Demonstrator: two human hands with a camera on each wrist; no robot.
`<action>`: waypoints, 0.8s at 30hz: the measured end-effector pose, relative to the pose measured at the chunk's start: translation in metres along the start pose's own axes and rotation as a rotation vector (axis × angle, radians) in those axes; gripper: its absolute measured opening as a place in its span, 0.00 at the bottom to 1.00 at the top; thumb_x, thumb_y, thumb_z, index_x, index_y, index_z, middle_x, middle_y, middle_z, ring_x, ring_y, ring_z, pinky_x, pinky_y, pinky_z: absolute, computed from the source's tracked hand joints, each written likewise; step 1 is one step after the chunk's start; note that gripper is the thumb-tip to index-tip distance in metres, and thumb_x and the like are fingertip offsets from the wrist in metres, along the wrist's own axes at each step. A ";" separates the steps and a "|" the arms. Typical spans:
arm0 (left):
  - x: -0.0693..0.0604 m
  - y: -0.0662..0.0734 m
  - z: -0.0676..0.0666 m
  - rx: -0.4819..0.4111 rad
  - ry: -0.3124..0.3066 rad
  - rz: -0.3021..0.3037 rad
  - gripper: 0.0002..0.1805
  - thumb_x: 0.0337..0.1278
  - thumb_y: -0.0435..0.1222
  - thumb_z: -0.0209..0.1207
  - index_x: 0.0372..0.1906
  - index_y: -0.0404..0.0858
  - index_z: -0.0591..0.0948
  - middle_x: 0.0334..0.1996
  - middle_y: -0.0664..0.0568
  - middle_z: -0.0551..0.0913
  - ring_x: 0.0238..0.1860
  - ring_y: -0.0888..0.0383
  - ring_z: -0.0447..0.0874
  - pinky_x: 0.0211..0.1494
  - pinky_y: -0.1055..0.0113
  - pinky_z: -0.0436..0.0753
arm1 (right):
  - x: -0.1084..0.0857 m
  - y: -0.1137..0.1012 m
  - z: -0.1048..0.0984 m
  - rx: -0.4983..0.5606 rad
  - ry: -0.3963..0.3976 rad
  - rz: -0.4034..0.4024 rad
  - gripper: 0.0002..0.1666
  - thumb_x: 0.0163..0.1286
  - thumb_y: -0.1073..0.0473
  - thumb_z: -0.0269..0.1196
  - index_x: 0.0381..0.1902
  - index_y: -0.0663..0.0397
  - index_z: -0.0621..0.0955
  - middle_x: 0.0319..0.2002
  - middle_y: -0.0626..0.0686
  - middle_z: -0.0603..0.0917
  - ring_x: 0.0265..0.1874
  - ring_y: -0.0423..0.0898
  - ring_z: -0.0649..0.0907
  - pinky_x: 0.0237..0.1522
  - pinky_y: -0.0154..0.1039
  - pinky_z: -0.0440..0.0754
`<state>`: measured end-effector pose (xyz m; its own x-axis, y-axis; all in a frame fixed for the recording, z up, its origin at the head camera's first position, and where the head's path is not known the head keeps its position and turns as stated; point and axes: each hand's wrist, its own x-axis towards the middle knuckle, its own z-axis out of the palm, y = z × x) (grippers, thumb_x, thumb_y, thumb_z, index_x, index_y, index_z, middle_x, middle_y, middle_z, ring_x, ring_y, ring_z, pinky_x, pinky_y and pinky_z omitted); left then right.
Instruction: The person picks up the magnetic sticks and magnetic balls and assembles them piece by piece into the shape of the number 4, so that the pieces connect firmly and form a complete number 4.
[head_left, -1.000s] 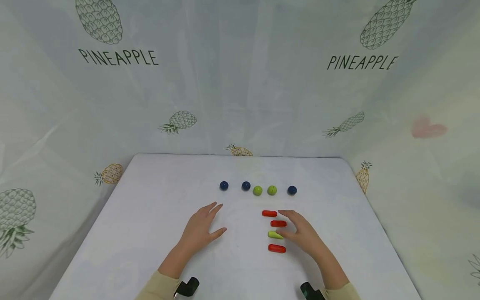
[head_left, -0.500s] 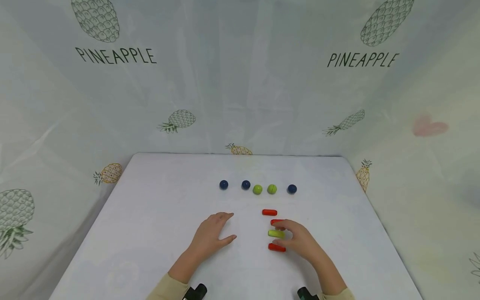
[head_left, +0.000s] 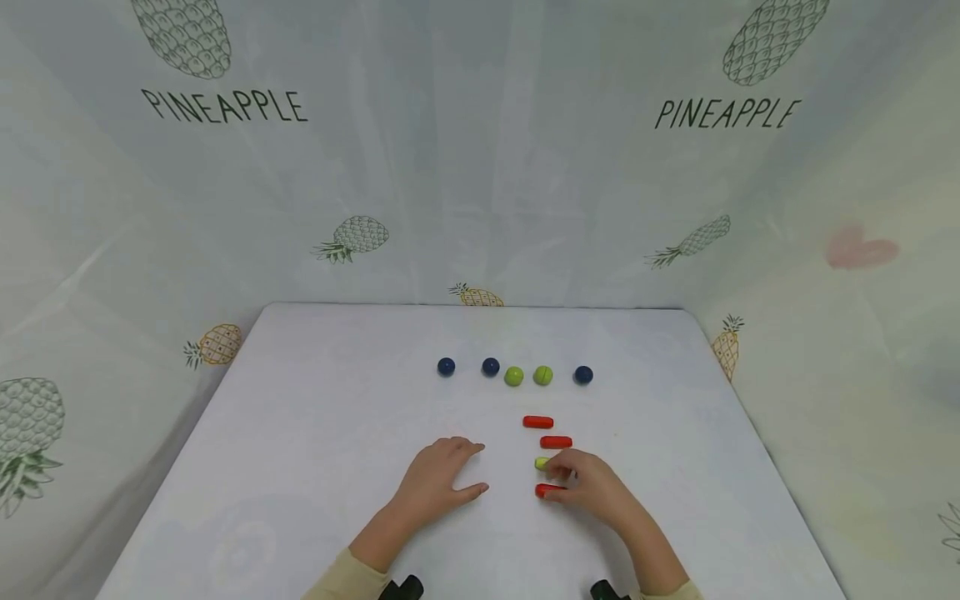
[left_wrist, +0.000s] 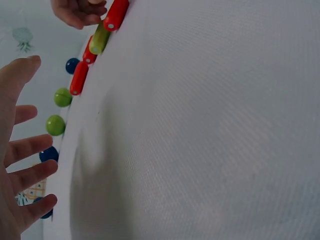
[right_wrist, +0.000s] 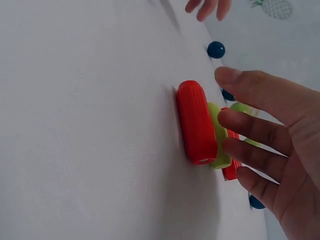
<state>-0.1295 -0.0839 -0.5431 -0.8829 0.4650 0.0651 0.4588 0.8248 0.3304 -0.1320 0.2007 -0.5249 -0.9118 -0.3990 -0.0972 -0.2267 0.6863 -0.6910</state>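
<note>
Toward the near edge of the worktop, I have the right hand half open beside the nearest red bar, gripping nothing I can see, and the left hand spread, empty. No bar is lifted, and I judge all four remain: beyond lie the lime bar, crowding the right hand, and two red bars; toward the far edge, three blue balls and two green balls.

Wrist views dim; soft shadows on tabletop.
</note>
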 end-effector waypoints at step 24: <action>-0.001 0.005 0.013 0.016 -0.014 0.069 0.30 0.57 0.60 0.60 0.59 0.48 0.79 0.50 0.57 0.79 0.51 0.57 0.77 0.53 0.59 0.76 | 0.000 0.004 0.019 -0.129 -0.009 0.016 0.12 0.53 0.62 0.75 0.31 0.39 0.84 0.28 0.35 0.77 0.29 0.36 0.74 0.35 0.36 0.77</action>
<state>-0.1251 -0.0756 -0.5540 -0.8477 0.5253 0.0736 0.5200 0.7956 0.3108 -0.1266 0.1921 -0.5416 -0.9126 -0.3925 -0.1148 -0.2547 0.7652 -0.5913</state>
